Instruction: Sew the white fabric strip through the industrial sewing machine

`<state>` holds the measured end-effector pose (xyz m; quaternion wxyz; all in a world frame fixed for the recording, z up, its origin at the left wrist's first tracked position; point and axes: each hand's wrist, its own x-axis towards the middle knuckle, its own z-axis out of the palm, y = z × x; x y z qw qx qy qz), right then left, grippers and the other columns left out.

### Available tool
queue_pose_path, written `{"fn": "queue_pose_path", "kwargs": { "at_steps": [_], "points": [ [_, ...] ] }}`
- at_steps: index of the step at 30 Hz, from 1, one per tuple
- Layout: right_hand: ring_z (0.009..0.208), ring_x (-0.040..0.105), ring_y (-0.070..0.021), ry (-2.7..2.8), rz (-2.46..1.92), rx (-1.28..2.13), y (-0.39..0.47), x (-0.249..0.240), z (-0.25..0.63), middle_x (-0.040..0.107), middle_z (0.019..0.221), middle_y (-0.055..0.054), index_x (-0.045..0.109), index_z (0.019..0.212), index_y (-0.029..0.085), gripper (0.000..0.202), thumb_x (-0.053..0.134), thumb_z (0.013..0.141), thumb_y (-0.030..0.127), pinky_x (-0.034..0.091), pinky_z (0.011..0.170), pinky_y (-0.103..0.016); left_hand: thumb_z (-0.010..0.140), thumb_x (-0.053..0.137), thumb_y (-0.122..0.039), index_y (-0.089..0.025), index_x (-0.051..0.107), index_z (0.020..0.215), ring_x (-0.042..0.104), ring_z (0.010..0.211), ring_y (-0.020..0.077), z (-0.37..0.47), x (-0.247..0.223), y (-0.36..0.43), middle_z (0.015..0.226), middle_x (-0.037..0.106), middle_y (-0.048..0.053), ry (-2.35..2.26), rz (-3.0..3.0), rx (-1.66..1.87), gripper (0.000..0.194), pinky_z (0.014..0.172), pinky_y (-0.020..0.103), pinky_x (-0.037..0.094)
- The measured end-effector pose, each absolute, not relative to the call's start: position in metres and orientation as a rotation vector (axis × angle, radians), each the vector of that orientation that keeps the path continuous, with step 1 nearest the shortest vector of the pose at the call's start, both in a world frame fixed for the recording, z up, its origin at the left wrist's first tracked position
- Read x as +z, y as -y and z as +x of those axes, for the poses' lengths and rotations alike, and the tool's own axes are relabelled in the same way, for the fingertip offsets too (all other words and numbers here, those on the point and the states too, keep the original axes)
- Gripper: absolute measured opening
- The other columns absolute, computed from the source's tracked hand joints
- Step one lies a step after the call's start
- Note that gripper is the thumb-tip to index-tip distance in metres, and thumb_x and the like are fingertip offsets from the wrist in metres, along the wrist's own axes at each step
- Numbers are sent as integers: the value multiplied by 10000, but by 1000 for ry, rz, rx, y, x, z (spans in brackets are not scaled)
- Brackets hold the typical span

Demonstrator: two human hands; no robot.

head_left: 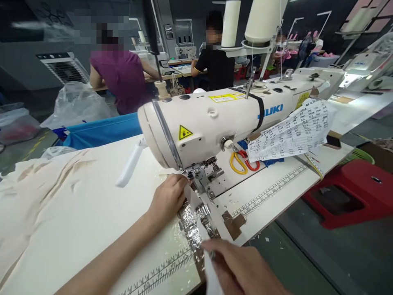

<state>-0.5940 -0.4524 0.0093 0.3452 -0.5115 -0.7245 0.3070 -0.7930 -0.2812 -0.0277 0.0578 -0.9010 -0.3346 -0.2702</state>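
A narrow white fabric strip [203,231] runs from under the needle area of a white sewing machine [196,123] down toward the table's front edge. My left hand [168,194] is closed on the strip's far part, right beside the presser foot [194,175]; its fingertips are partly hidden. Nearer to me, my right hand [242,266] pinches the strip between thumb and fingers, slightly blurred. Between the hands, the strip passes over a shiny taped area [190,223] with a metal guide [205,209].
Yellow- and red-handled scissors [238,163] lie behind the needle, near a handwritten paper sheet [290,131]. Pale cloth [39,192] covers the table's left side. A red stool [359,192] stands right. Thread cones [264,22] rise above the machine. Two people [119,78] sit beyond.
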Motion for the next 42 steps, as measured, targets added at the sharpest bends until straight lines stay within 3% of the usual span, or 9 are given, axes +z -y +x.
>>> {"fn": "queue_pose_path", "kwargs": {
  "at_steps": [4, 7, 10, 14, 19, 22, 27, 32, 42],
  "points": [
    [644, 704, -191, 1952, -1506, 454, 427, -12, -586, 763, 914, -100, 507, 1319, 124, 346, 331, 1045, 241, 455, 468, -251, 999, 472, -207, -164, 619, 920, 656, 892, 185, -800, -29, 277, 970, 680, 70, 1103, -2881, -1033, 173, 737, 286, 556],
    [581, 677, -184, 1920, -1562, 263, 409, -21, -591, 759, 902, -119, 496, 1302, 91, 343, 322, 1057, 255, 369, 406, -255, 994, 483, -211, -174, 627, 891, 661, 886, 177, -800, -27, 276, 964, 692, 60, 1100, -2929, -1068, 181, 735, 271, 540],
    [601, 681, -187, 1903, -1503, 195, 400, -21, -599, 758, 922, -129, 530, 1265, 89, 326, 324, 1039, 200, 391, 436, -266, 988, 503, -214, -178, 649, 903, 662, 870, 169, -801, -25, 275, 950, 701, 55, 1081, -2953, -1086, 174, 730, 258, 530],
    [714, 717, -180, 1812, -1271, 472, 404, -10, -600, 770, 956, -78, 547, 1301, 157, 336, 376, 1017, 207, 534, 609, -273, 973, 541, -215, -187, 676, 910, 663, 853, 163, -803, -24, 273, 944, 708, 49, 1044, -2984, -1083, 152, 727, 248, 524],
    [654, 719, -94, 1783, -861, 955, 419, -5, -596, 778, 855, 44, 602, 1261, 310, 329, 451, 984, 216, 531, 572, -138, 956, 553, -158, -197, 669, 983, 675, 869, 158, -806, -26, 270, 935, 717, 40, 962, -2979, -1087, 124, 749, 239, 528],
    [742, 743, -155, 1783, -1104, 702, 415, -11, -601, 778, 930, -14, 546, 1336, 256, 356, 427, 1004, 204, 578, 646, -233, 947, 552, -152, -200, 655, 1022, 676, 868, 164, -806, -28, 271, 957, 712, 53, 934, -2974, -1087, 136, 735, 245, 533],
    [607, 705, -173, 1817, -1440, 197, 395, -26, -610, 775, 995, -136, 560, 1288, 63, 346, 357, 1036, 187, 471, 458, -273, 935, 568, -129, -202, 648, 1040, 673, 880, 161, -806, -30, 271, 952, 706, 52, 927, -2961, -1094, 151, 742, 240, 533],
    [651, 718, -193, 1858, -1481, 99, 388, -29, -614, 760, 856, -71, 616, 1202, 108, 309, 376, 1016, 165, 489, 518, -290, 931, 591, -162, -206, 654, 1020, 680, 853, 170, -806, -29, 270, 910, 712, 46, 957, -2962, -1098, 117, 717, 245, 541],
    [619, 703, -199, 1911, -1534, 82, 384, -31, -615, 737, 816, -62, 617, 1194, 112, 296, 410, 985, 142, 466, 489, -300, 932, 584, -170, -205, 652, 982, 697, 838, 165, -803, -27, 272, 893, 724, 45, 1011, -2960, -1113, 91, 695, 233, 551]
  ]
}}
